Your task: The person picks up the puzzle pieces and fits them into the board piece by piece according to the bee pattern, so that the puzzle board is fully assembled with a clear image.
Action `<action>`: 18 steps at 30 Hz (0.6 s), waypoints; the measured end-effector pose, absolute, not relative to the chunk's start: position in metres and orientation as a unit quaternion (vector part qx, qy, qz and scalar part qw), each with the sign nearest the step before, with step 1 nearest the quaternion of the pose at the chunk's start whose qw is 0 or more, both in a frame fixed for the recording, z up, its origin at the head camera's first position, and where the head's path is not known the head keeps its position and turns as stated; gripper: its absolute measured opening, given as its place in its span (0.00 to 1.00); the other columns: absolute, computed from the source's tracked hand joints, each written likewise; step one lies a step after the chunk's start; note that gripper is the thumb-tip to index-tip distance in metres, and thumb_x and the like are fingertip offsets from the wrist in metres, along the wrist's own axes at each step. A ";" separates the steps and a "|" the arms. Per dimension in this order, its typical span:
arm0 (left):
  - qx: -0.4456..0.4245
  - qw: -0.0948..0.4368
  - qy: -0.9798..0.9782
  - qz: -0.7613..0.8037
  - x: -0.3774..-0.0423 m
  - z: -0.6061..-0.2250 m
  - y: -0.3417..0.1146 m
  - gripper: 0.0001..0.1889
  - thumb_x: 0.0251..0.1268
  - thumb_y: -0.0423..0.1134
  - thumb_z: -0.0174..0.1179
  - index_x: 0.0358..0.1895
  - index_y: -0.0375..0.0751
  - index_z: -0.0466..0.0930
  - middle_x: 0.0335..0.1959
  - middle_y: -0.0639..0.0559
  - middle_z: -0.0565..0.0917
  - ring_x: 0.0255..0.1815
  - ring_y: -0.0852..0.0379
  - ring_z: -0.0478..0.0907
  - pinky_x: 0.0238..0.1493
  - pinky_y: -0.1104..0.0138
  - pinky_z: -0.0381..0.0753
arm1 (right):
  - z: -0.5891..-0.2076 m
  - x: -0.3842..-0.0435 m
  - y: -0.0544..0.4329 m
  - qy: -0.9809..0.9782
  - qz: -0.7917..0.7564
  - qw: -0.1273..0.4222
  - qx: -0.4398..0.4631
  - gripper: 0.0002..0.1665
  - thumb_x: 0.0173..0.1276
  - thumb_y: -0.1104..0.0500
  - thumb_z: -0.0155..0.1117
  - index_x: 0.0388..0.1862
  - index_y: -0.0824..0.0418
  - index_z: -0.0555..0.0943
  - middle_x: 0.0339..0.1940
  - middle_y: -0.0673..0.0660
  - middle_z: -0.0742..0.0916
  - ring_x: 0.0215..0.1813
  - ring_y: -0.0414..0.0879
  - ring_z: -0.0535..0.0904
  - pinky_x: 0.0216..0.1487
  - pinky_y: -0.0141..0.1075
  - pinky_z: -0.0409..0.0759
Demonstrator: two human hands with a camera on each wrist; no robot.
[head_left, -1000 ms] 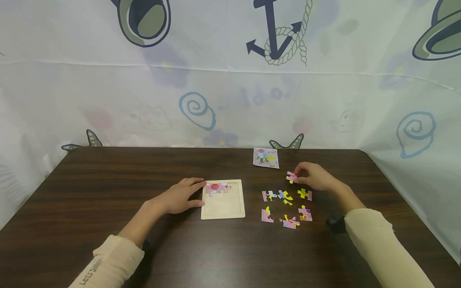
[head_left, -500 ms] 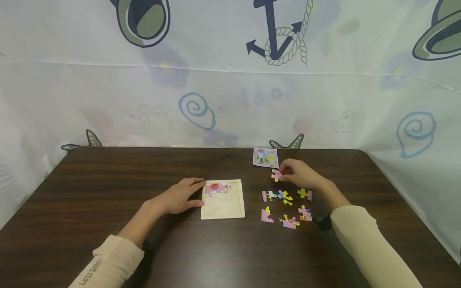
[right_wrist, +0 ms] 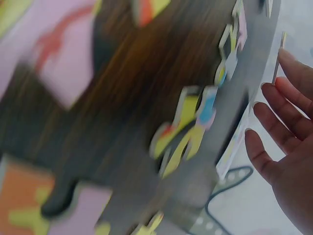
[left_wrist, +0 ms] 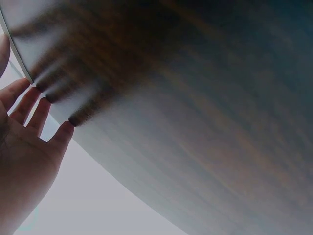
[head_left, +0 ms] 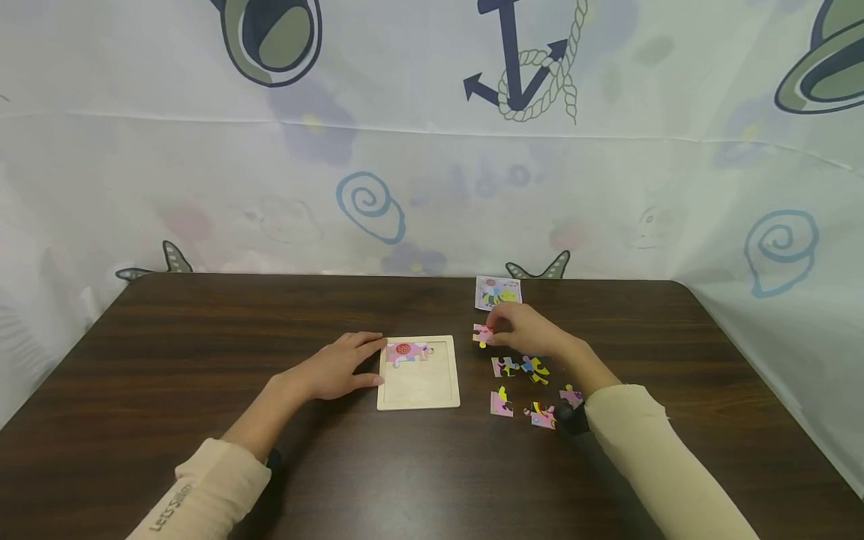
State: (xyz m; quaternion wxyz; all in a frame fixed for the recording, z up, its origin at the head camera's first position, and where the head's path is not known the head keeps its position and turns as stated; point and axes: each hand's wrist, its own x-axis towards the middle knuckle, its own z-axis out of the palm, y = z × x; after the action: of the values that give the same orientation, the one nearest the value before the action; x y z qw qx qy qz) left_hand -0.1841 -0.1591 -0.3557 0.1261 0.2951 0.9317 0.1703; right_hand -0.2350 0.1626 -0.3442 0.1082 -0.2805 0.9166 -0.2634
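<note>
My right hand [head_left: 526, 331] pinches a pink puzzle piece [head_left: 481, 334] between thumb and fingertips, above the table right of the board. The right wrist view shows that piece [right_wrist: 279, 56] edge-on at the fingertips. My left hand [head_left: 331, 371] rests at the left edge of the wooden puzzle board [head_left: 418, 390], its fingers and thumb spread and touching the rim. A pink section with a red round shape [head_left: 405, 352] lies in the board's upper left. Loose pieces lie near the right hand, among them a blue-and-yellow one [head_left: 535, 369] and a pink-and-yellow one [head_left: 501, 403].
A bee picture card [head_left: 489, 294] lies at the table's back, partly behind the right hand. A loose piece [head_left: 570, 395] is partly covered by the right wrist, and another [head_left: 541, 415] lies nearer the front. A printed curtain [head_left: 432, 202] hangs behind the table [head_left: 202, 337].
My right hand has carried the pink puzzle piece leftward, past the card toward the board. Its arm now hides the yellow piece at the right. The left hand has stayed in place.
</note>
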 end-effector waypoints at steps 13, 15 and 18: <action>0.296 0.122 0.932 0.170 -0.183 -0.356 -0.159 0.33 0.62 0.47 0.58 0.66 0.33 0.60 0.65 0.37 0.62 0.65 0.39 0.57 0.60 0.45 0.59 | -0.350 -0.231 0.126 0.913 -0.256 0.126 -0.292 0.08 0.60 0.61 0.65 0.38 0.62 0.77 0.36 0.53 0.80 0.41 0.46 0.74 0.46 0.41 0.74; 0.296 0.122 0.932 0.171 -0.183 -0.357 -0.159 0.33 0.62 0.47 0.58 0.66 0.33 0.60 0.65 0.37 0.61 0.65 0.39 0.57 0.60 0.45 0.59 | -0.350 -0.231 0.122 0.912 -0.252 0.128 -0.299 0.09 0.60 0.61 0.65 0.39 0.63 0.78 0.37 0.53 0.80 0.42 0.47 0.74 0.47 0.41 0.74; 0.296 0.122 0.931 0.173 -0.183 -0.356 -0.159 0.33 0.62 0.47 0.58 0.66 0.33 0.60 0.65 0.37 0.61 0.65 0.39 0.57 0.60 0.45 0.59 | -0.350 -0.230 0.117 0.911 -0.244 0.129 -0.306 0.10 0.60 0.60 0.65 0.39 0.62 0.78 0.38 0.53 0.79 0.43 0.48 0.74 0.48 0.41 0.73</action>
State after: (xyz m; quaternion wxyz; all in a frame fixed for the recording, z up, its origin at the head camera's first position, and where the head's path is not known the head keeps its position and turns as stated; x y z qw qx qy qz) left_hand -0.1825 -0.1594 -0.3564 0.1218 0.2960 0.9315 0.1730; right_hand -0.2298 0.1174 -0.3503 0.1291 -0.3061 0.9112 -0.2435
